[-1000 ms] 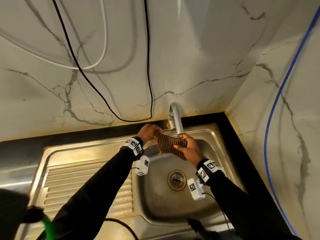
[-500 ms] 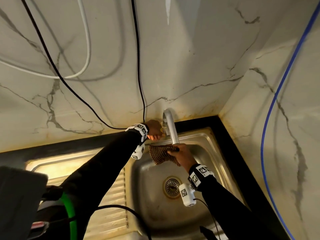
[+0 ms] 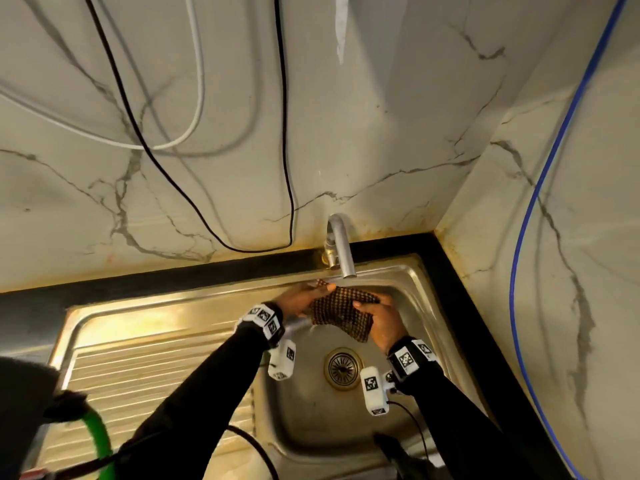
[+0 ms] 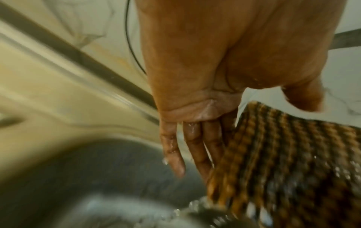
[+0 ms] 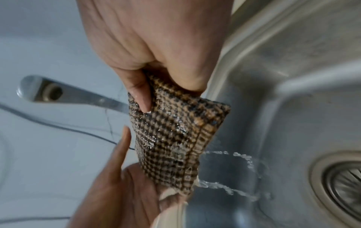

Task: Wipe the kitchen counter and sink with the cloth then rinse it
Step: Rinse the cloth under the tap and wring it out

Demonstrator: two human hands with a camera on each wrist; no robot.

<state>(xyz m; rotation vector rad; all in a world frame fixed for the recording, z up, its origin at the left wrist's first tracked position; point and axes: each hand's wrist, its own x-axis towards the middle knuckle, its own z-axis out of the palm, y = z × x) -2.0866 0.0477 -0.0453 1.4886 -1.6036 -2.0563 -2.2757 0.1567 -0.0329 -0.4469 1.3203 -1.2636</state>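
A brown checked cloth (image 3: pixel 341 311) hangs just under the spout of the steel tap (image 3: pixel 343 251), over the sink basin (image 3: pixel 311 420). My right hand (image 3: pixel 375 313) pinches its right edge; the right wrist view shows thumb and fingers clamped on the wet cloth (image 5: pixel 171 138). Water runs off its lower edge into the basin. My left hand (image 3: pixel 310 297) is at the cloth's left side. Its fingers (image 4: pixel 193 146) lie straight against the back of the cloth (image 4: pixel 283 154), with the thumb just above the top edge.
The drain (image 3: pixel 343 367) sits below the hands. A ribbed drainboard (image 3: pixel 156 375) lies to the left, and a black counter strip (image 3: pixel 173 275) runs along the marble wall. Black (image 3: pixel 284 133), white (image 3: pixel 197 81) and blue (image 3: pixel 540 188) cables hang on the walls.
My left hand has left the tap base and come back down to the cloth. Water now runs off the cloth. My right hand still holds it under the spout.
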